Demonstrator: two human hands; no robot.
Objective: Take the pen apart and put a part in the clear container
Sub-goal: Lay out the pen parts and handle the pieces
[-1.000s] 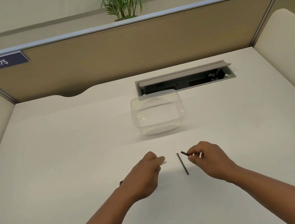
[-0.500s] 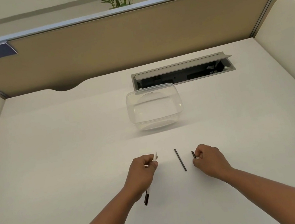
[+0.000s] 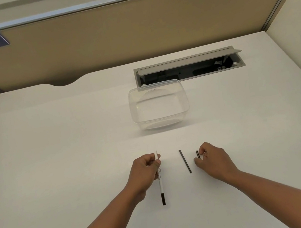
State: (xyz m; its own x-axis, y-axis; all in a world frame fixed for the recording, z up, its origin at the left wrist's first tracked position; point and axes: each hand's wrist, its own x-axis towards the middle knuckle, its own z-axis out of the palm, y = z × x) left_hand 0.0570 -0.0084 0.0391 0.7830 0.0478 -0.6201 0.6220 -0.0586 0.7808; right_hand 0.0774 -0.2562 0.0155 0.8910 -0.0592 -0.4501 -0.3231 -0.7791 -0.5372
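On a white desk, the left hand pinches the white pen barrel while the right hand pinches a small dark cap, the refill lying between them; disassembly seems finished, so next a part must be carried forward into the empty clear container.

Soft, even overhead light filled the scene, bright on the white desk and free of glare. The clear container cast only a faint shadow toward the viewer. Wide-angle distortion bowed the partition at the edges, and focus stayed fairly sharp.
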